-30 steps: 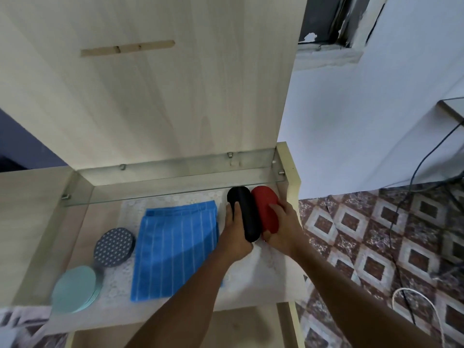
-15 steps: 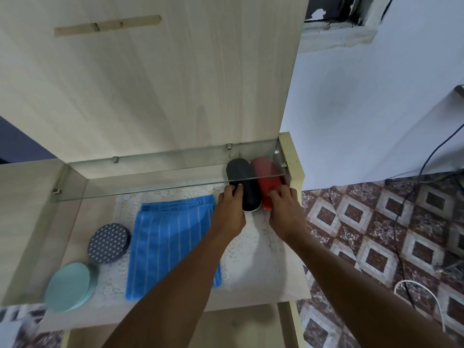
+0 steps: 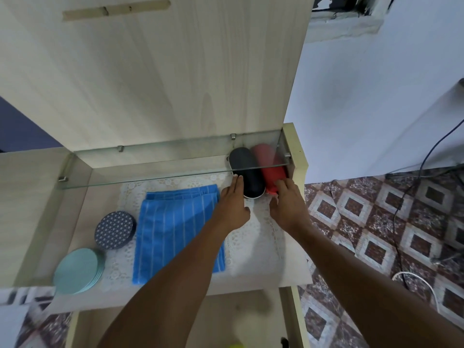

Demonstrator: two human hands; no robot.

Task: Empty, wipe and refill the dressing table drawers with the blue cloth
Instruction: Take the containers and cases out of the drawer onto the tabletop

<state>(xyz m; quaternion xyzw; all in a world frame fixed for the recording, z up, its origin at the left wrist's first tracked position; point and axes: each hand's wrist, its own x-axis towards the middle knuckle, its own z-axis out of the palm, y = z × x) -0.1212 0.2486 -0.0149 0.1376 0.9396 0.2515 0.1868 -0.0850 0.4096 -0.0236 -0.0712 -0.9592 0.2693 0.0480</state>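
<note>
In the head view, the folded blue striped cloth [image 3: 175, 229] was seen lying flat on a white lace mat [image 3: 256, 247] spread over the pale wooden tabletop [image 3: 296, 270], just left of both hands and held by neither. At the right back corner, two capsule-shaped cases were laid side by side and touching: a black oval case [image 3: 247, 177] and, to its right, a red oval case [image 3: 273, 175]. Their long axes ran away from the person, and their far ends were tucked beneath a clear glass shelf [image 3: 150, 169].

The left hand [image 3: 232, 209] was placed at the black case, its fingers [image 3: 237, 183] straight and together, laid along that case's left flank and gripping nothing. The right hand [image 3: 287, 204] was set at the near end of the red case, with its fingers [image 3: 281, 184] bent against that end. The thumb was hidden, so a grasp could not be told from a push.

The cloth was nearer the left hand, lying to that hand's left, with its long side running front to back. A reach leftward was judged to be what picking it up would call for.

A navy patterned round coaster stack [image 3: 115, 229] and a pale teal round disc stack [image 3: 76, 271] were noted at the left of the mat.
</note>
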